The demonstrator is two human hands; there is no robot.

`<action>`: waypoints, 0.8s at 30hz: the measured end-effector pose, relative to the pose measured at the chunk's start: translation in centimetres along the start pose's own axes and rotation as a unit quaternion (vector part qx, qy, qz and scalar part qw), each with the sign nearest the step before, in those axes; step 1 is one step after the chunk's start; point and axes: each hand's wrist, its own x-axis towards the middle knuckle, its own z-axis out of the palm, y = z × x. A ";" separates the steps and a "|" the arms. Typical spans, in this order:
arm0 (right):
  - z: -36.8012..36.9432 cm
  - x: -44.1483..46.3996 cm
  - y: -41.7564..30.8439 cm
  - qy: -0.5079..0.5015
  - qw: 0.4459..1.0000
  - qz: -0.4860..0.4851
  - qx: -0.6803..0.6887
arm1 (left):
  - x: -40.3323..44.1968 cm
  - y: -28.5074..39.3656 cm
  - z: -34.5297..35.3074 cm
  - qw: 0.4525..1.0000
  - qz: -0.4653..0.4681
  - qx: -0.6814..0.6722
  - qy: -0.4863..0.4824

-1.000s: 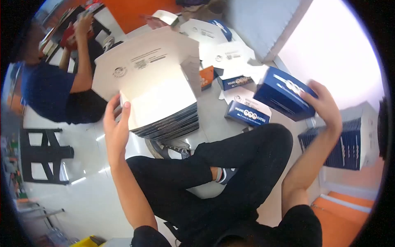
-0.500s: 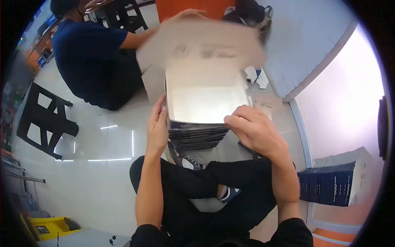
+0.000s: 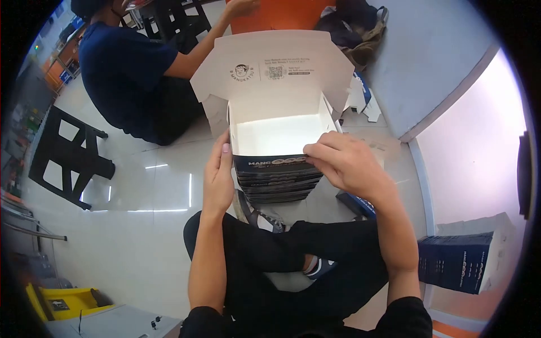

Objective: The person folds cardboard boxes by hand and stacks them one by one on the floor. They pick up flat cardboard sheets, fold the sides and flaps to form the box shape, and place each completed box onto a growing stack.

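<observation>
An open cardboard food box (image 3: 282, 135), white inside with a dark blue printed front, sits on a stack of dark nested boxes (image 3: 276, 188) in front of my crossed legs. Its lid (image 3: 298, 48) stands raised at the back, printed with a round logo and a square code. Along the box's left wall lies my left hand (image 3: 217, 177), thumb toward me and the other fingers mostly hidden behind the side. My right hand (image 3: 352, 169) pinches the top front edge near the right corner.
To the right leans a pile of flattened blue boxes (image 3: 456, 262) by the wall. A black stool (image 3: 67, 155) stands at left. Ahead sits another person (image 3: 129, 73), arm reaching toward an orange surface (image 3: 276, 17). Card pieces (image 3: 358, 101) and a bag (image 3: 366, 34) lie at the back right.
The lid was blurred by motion and now shows sharp and upright. The front wall has come into view, with my right hand still at its corner. The other person's hand has moved up, away from the lid.
</observation>
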 end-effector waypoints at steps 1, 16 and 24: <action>0.3 -0.2 0.2 0.025 1.000 -0.001 -0.012 | -0.1 0.2 -0.3 0.998 0.028 0.060 -0.004; 1.9 -1.8 1.2 0.150 0.988 -0.021 0.033 | -1.0 9.2 5.7 0.806 0.332 0.458 -0.175; 4.7 -3.3 6.0 0.087 0.876 0.176 0.440 | 0.3 9.8 6.7 0.724 0.342 0.547 -0.245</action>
